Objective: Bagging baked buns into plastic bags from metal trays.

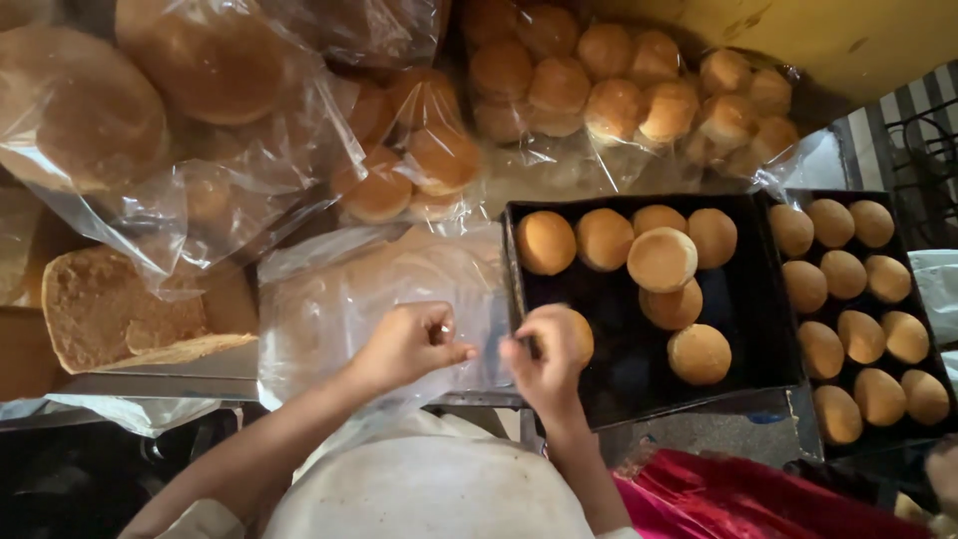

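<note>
Seen from above at a bakery bench: left hand and right hand, both pinched shut on the mouth of a clear plastic bag, beside a dark tray of buns. Best done by rubbing the film apart gently, keeping the opening clear of the tray edge.

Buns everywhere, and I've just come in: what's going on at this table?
A person's left hand and right hand pinch the mouth of a clear plastic bag lying flat in front of them, beside a dark baking tray holding loose buns. A second tray of buns sits further right, and filled bags of buns are piled behind.
</note>
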